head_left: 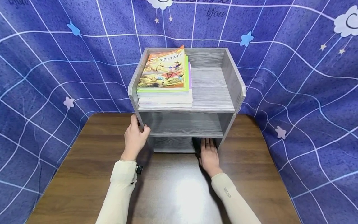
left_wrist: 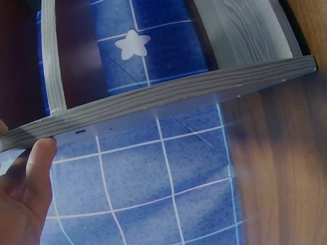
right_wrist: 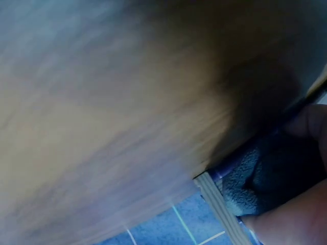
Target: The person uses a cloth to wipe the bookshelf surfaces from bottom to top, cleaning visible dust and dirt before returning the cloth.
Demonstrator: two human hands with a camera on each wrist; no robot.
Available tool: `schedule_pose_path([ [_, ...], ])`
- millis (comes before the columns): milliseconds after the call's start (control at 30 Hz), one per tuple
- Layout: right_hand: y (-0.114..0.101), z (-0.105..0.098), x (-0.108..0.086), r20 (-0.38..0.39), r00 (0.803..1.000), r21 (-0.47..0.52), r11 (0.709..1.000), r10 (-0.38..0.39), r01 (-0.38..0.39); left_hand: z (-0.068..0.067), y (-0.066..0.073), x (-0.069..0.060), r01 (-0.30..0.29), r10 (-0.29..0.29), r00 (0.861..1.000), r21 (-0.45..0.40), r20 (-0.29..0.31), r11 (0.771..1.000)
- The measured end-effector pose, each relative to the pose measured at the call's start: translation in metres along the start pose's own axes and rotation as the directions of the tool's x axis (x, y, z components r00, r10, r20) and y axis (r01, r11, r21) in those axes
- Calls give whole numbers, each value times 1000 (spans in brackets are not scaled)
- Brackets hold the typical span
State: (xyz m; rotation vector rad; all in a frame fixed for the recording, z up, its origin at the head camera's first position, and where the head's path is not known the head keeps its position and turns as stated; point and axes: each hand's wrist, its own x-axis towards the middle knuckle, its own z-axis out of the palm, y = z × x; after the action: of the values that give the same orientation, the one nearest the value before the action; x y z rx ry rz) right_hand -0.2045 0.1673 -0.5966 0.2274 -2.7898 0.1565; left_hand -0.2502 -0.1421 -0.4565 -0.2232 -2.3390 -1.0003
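Left hand [head_left: 134, 138] pinches the shelf [head_left: 185, 123]. Right hand [head_left: 209, 158], fingertips hidden, touches cloth [right_wrist: 268, 173], recognisable only by right wrist; its grip I cannot tell.

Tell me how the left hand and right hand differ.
The left hand grips the left side panel of the shelf unit; the right hand reaches into the bottom compartment. The left hand sits beside the middle compartment, higher than the right hand. The left hand's thumb stands apart from its fingers; the right hand's fingers point forward, side by side. Both emerge from cream sleeves.
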Motion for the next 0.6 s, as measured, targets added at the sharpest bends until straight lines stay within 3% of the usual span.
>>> schedule_pose_path([
  [167,-5,-1,3,28,999,40,998,46,-47,-3,3,6,37,-37,997,5,64,999],
  [367,-14,-3,6,83,988,76,988,128,-134,-6,8,12,87,-92,985,37,148,995],
  [600,-24,-1,6,50,988,32,989,145,-147,-8,5,9,90,-93,983,27,161,996],
])
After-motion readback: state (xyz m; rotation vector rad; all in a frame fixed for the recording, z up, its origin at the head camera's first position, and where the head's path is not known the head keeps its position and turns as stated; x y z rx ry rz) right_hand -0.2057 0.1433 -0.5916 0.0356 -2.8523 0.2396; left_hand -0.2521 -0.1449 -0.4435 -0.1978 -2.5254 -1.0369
